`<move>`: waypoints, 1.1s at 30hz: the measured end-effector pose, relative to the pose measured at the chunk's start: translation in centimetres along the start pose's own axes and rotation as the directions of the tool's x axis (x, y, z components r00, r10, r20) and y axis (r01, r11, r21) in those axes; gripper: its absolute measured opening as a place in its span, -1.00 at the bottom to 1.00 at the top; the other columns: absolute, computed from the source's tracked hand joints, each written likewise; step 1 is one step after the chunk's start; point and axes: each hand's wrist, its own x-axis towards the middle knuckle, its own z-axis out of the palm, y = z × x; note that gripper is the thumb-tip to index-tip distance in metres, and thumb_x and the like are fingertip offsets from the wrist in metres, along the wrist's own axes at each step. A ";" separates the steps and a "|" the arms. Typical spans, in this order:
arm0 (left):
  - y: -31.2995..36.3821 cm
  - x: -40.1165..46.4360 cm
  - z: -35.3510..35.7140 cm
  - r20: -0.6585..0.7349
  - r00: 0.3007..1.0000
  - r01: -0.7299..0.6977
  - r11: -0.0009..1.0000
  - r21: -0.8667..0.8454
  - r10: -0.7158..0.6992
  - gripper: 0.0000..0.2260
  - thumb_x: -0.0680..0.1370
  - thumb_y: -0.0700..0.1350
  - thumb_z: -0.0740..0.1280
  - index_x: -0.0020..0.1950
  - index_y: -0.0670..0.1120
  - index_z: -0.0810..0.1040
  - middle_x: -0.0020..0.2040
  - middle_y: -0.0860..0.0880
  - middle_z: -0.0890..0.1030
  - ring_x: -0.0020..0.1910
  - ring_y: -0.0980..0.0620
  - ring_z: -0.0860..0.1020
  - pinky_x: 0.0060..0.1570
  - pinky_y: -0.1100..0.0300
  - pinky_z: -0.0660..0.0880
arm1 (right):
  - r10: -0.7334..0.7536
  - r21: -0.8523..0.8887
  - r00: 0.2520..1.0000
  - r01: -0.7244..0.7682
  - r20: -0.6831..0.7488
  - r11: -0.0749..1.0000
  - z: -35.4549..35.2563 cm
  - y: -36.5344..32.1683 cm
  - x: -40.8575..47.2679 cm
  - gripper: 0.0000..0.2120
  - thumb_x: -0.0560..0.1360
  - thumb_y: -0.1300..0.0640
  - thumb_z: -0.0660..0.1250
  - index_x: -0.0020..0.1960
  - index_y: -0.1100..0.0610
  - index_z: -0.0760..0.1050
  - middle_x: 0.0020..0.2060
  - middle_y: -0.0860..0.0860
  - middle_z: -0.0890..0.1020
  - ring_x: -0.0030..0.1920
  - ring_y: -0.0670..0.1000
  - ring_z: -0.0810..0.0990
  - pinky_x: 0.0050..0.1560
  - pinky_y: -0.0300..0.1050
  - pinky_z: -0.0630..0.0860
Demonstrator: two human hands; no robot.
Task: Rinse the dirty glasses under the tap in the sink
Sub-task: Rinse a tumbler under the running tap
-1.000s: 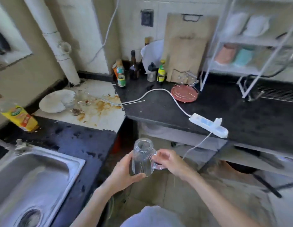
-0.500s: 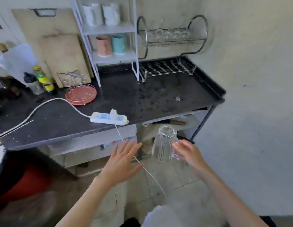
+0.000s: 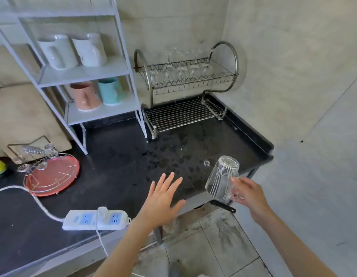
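**Holding a glass mug upside down over the counter's right end**

Gripping the handle, the right hand [image 3: 248, 193] holds the clear glass mug [image 3: 222, 177] base-up and tilted, above the near edge of the wet black counter [image 3: 117, 156]. The left hand [image 3: 161, 198] hovers empty, fingers spread. Far behind stands the dish rack [image 3: 185, 92] with glasses.

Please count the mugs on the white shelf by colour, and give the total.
White mugs: 2
Pink mug: 1
Teal mug: 1
Total: 4
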 end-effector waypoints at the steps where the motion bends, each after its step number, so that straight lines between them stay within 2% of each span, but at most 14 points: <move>1: -0.5 1.7 -0.9 -0.002 1.000 0.010 1.000 0.005 -0.010 -0.43 0.60 0.17 0.08 0.53 0.11 -0.08 0.55 0.07 -0.17 0.51 0.02 -0.25 0.47 -0.03 -0.21 | 0.002 -0.011 1.000 -0.001 0.007 1.000 0.6 -1.0 1.7 -0.78 0.53 0.06 0.31 -0.05 0.24 0.53 -0.07 0.25 0.60 0.04 0.20 0.60 0.14 0.11 0.55; 3: -1.6 4.7 -2.6 0.000 0.999 0.040 0.999 0.027 -0.040 -0.44 0.60 0.16 0.08 0.54 0.09 -0.08 0.55 0.04 -0.17 0.51 -0.01 -0.24 0.47 -0.06 -0.18 | 0.013 -0.009 1.000 -0.012 0.028 1.000 1.8 -3.0 4.9 -0.72 0.54 0.09 0.30 0.01 0.34 0.51 -0.09 0.34 0.56 0.12 0.31 0.53 0.14 0.13 0.53; 6: -3.1 8.5 -4.5 0.007 0.996 0.090 0.995 0.036 -0.090 -0.44 0.61 0.14 0.07 0.54 0.08 -0.09 0.55 0.02 -0.17 0.51 -0.03 -0.24 0.48 -0.08 -0.16 | 0.022 0.017 0.996 -0.024 0.085 1.000 3.9 -5.8 9.6 -0.71 0.54 0.13 0.30 0.03 0.39 0.48 -0.01 0.38 0.56 0.17 0.34 0.47 0.15 0.16 0.52; 9: -4.5 11.6 -5.6 -0.022 0.989 0.147 0.989 0.023 -0.147 -0.45 0.62 0.12 0.07 0.54 0.07 -0.08 0.55 0.01 -0.17 0.51 -0.04 -0.25 0.47 -0.06 -0.17 | 0.032 0.029 0.986 -0.037 0.165 0.999 6.4 -8.2 14.6 -0.75 0.53 0.13 0.32 0.00 0.36 0.50 -0.07 0.34 0.56 0.19 0.35 0.46 0.16 0.22 0.49; 12: -5.8 14.5 -6.0 -0.044 0.971 0.235 0.972 -0.006 -0.235 -0.45 0.62 0.10 0.08 0.54 0.06 -0.07 0.55 0.00 -0.18 0.51 -0.06 -0.25 0.46 -0.06 -0.17 | 0.017 0.022 0.962 -0.024 0.271 0.999 9.2 -10.5 19.4 -0.79 0.53 0.12 0.31 -0.06 0.29 0.52 0.03 0.32 0.58 0.18 0.28 0.52 0.14 0.15 0.54; 15: -6.7 17.5 -6.3 -0.042 0.945 0.324 0.946 -0.015 -0.325 -0.43 0.62 0.09 0.08 0.54 0.02 -0.10 0.54 0.00 -0.20 0.50 -0.07 -0.27 0.45 -0.06 -0.19 | -0.076 0.009 0.921 0.079 0.382 0.997 12.2 -12.2 24.0 -0.79 0.55 0.14 0.28 -0.25 0.18 0.45 -0.19 0.11 0.56 0.00 0.11 0.62 0.12 0.06 0.57; 17: -7.0 19.4 -6.3 -0.027 0.922 0.387 0.922 -0.006 -0.387 -0.41 0.62 0.09 0.07 0.54 -0.01 -0.15 0.54 0.00 -0.24 0.50 -0.08 -0.29 0.44 -0.07 -0.21 | -0.136 -0.026 0.893 0.162 0.430 0.986 14.3 -13.0 26.7 -0.76 0.54 0.15 0.29 -0.29 0.13 0.44 -0.31 -0.02 0.51 -0.23 -0.03 0.52 0.05 0.02 0.56; 19: -7.1 21.1 -6.2 0.000 0.898 0.440 0.898 0.014 -0.440 -0.39 0.62 0.09 0.06 0.53 -0.03 -0.21 0.53 0.00 -0.28 0.49 -0.09 -0.30 0.44 -0.08 -0.22 | -0.183 -0.056 0.849 0.242 0.495 0.969 16.5 -13.5 29.1 -0.76 0.54 0.17 0.30 -0.30 0.06 0.45 -0.33 -0.04 0.49 -0.28 -0.05 0.46 -0.13 -0.15 0.49; 20: -7.2 21.9 -6.2 0.012 0.887 0.462 0.887 0.023 -0.462 -0.39 0.62 0.09 0.06 0.53 -0.03 -0.23 0.53 0.00 -0.28 0.49 -0.09 -0.31 0.44 -0.08 -0.22 | -0.200 -0.078 0.827 0.280 0.526 0.957 17.6 -13.6 30.2 -0.75 0.53 0.17 0.30 -0.31 0.04 0.43 -0.28 -0.01 0.51 -0.24 -0.03 0.49 -0.15 -0.19 0.44; 23: -7.5 23.9 -6.0 0.025 0.856 0.515 0.857 0.023 -0.516 -0.37 0.63 0.08 0.06 0.52 -0.05 -0.27 0.53 -0.01 -0.29 0.49 -0.09 -0.31 0.44 -0.08 -0.22 | -0.218 -0.145 0.777 0.368 0.591 0.918 20.5 -13.4 33.1 -0.70 0.53 0.15 0.32 -0.36 0.08 0.37 -0.11 0.14 0.57 -0.06 0.08 0.57 -0.06 -0.11 0.42; 27: -7.8 25.5 -5.9 0.031 0.824 0.566 0.824 0.020 -0.566 -0.36 0.63 0.08 0.05 0.51 -0.06 -0.29 0.52 0.02 -0.30 0.49 -0.09 -0.31 0.44 -0.08 -0.22 | -0.205 -0.179 0.739 0.404 0.642 0.897 22.9 -12.4 35.8 -0.68 0.53 0.14 0.30 -0.33 0.24 0.33 -0.16 0.29 0.54 -0.07 0.22 0.54 -0.10 -0.10 0.36; 30: -7.8 26.1 -5.8 0.038 0.812 0.582 0.813 0.007 -0.582 -0.36 0.63 0.08 0.06 0.51 -0.06 -0.29 0.52 0.05 -0.30 0.49 -0.08 -0.31 0.45 -0.09 -0.22 | -0.208 -0.167 0.712 0.418 0.671 0.893 23.6 -11.1 37.1 -0.70 0.53 0.10 0.31 -0.28 0.27 0.40 -0.06 0.14 0.59 0.07 0.16 0.57 0.12 0.03 0.44; 32: -7.7 26.3 -5.7 0.033 0.807 0.590 0.807 -0.002 -0.590 -0.36 0.63 0.08 0.06 0.52 -0.05 -0.29 0.52 0.06 -0.30 0.49 -0.07 -0.30 0.45 -0.10 -0.21 | -0.213 -0.162 0.703 0.426 0.678 0.890 23.7 -10.6 37.4 -0.71 0.52 0.09 0.31 -0.26 0.29 0.45 0.08 0.01 0.57 0.22 0.02 0.51 0.26 0.01 0.40; 33: -7.7 26.4 -5.7 0.025 0.805 0.593 0.805 -0.004 -0.593 -0.36 0.63 0.08 0.06 0.52 -0.05 -0.29 0.52 0.06 -0.30 0.49 -0.07 -0.30 0.46 -0.10 -0.21 | -0.220 -0.161 0.700 0.435 0.680 0.886 23.7 -10.6 37.4 -0.71 0.52 0.10 0.31 -0.26 0.29 0.45 0.14 0.01 0.55 0.27 -0.02 0.47 0.30 0.00 0.37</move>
